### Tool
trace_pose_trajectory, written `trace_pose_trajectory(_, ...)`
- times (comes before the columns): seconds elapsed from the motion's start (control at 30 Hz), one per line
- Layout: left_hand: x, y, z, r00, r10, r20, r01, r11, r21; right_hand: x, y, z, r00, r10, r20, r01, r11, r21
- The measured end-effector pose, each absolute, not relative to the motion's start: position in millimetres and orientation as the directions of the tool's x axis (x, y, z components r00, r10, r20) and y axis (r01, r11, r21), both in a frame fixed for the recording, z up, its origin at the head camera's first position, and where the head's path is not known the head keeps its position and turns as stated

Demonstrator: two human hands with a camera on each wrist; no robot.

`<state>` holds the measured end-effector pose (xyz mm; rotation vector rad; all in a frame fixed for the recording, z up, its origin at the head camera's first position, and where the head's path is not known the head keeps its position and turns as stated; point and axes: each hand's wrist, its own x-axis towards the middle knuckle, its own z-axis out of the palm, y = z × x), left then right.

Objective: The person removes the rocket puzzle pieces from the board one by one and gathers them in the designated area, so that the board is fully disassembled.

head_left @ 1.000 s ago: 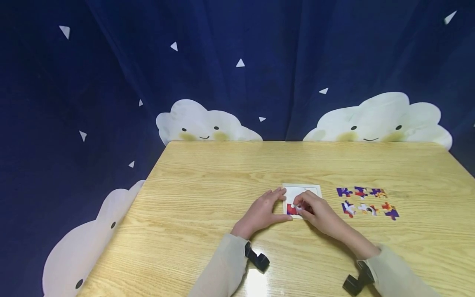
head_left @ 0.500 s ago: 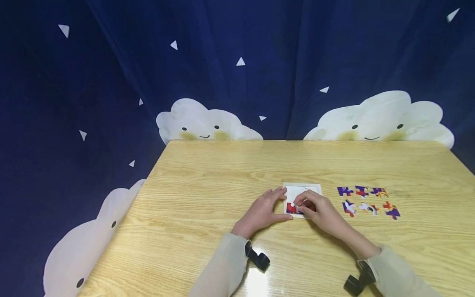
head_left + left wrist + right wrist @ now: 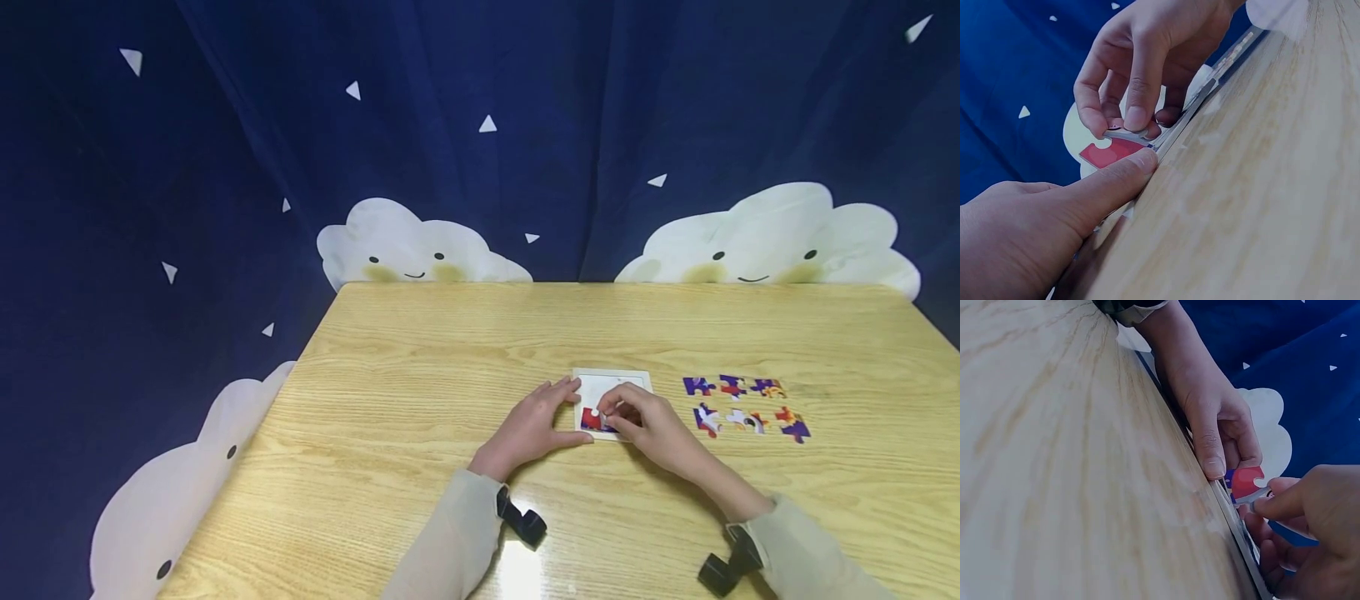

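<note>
A small white puzzle tray (image 3: 617,372) lies on the table. One red-and-purple puzzle piece (image 3: 590,418) sits in its near left corner. My left hand (image 3: 529,423) rests at the tray's left side, thumb along the near edge and fingertips on the left border. With thumb and fingertips my right hand (image 3: 651,427) pinches another puzzle piece (image 3: 1125,134) over the near part of the tray. That piece is tilted, right beside the red one, as the left wrist view shows. My right hand hides most of the tray's right half.
To the tray's right, several loose puzzle pieces (image 3: 746,422) lie in two rows. The wooden table (image 3: 420,358) reaches back to a dark blue curtain (image 3: 450,100) with white clouds.
My right hand tilts and shifts the pinched piece slightly beside the red one. The left hand stays in place on the tray. The head view shifts a little.
</note>
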<state>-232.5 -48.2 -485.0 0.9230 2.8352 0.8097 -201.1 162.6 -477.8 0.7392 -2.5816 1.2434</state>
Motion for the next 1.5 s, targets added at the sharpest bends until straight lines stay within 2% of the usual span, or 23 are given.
trace_pose_trajectory(0.2,-233.0,-47.8,-484.8,-0.815,0.566,0.124,0.546,0.679,0.491,-199.3,161.1,-476.5,-0.844,-0.376,0.383,-0.533,0.516,-0.67)
trace_pose_trajectory(0.73,-232.3,-47.7,-484.8,-0.818,0.565,0.107,0.538,0.685,0.491,-197.9,170.5,-477.4,-0.891,-0.302,0.339,-0.453,0.542,-0.708)
trace_pose_trajectory(1.5,-232.2,-48.9,-483.8,-0.808,0.576,0.124,0.553,0.668,0.498,-182.9,196.6,-474.7,-0.915,-0.261,0.306,-0.401,0.524,-0.751)
